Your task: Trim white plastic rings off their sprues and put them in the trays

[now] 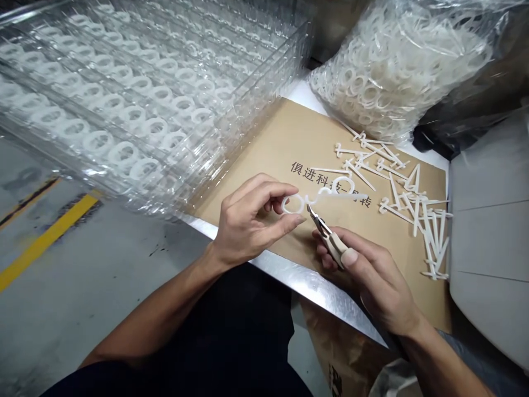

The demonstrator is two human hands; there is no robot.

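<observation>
Pinching a white plastic ring [291, 204] between thumb and fingers, left hand [250, 220] holds it just beside the tips of side cutters [331, 238] clasped in right hand [369, 274]; jaw gap unclear. Blurred white strip [334, 193] beyond ring indistinct.

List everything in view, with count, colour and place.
Stacked trays: several, clear, upper left, holding many white rings
Plastic bag: one, clear, upper right, full of white rings
Cardboard sheet: one, tan with black characters, on a steel table
Plastic runners: many, white, loose on the cardboard's right
Floor: grey, yellow stripe, lower left
Flush cutters: one, beige handles, in the right hand
Plastic ring: one, white, in the left hand
Left hand: one, centre
Right hand: one, lower right
</observation>
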